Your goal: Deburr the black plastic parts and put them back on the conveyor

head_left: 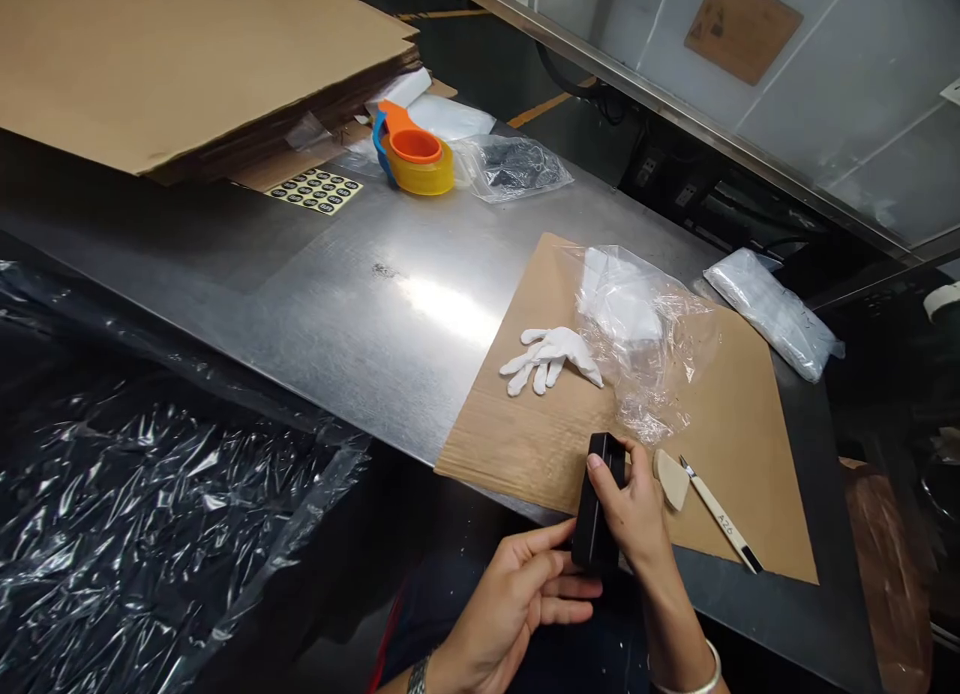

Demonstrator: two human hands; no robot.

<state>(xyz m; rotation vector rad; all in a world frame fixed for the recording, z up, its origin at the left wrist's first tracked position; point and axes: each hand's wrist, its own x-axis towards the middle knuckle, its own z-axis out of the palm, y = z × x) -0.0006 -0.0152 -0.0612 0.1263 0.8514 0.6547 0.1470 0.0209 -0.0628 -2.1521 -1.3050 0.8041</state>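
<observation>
My right hand (637, 504) is closed round a black rectangular block (598, 504), its thumb on the near face. The block stands upright just off the table's front edge; its exact kind does not show. Beside its lower end, my left hand (525, 594) has its fingers stretched and apart, with fingertips at the block's side. A beige wedge-shaped piece (671, 480) lies on the cardboard sheet (510, 454), close to my right hand. Next to it is a craft knife (720, 514) with a white handle marked A26. A white glove (553, 356) rests farther back on the cardboard.
Clear plastic bags (645, 314) lie on the cardboard, and a plastic-wrapped packet (774, 312) is at right. On the metal table (360, 294) stand a tape dispenser (414, 154) and a sticker sheet (315, 189). Stacked cardboard (187, 54) fills the back left; black plastic sheeting (150, 514) hangs at left.
</observation>
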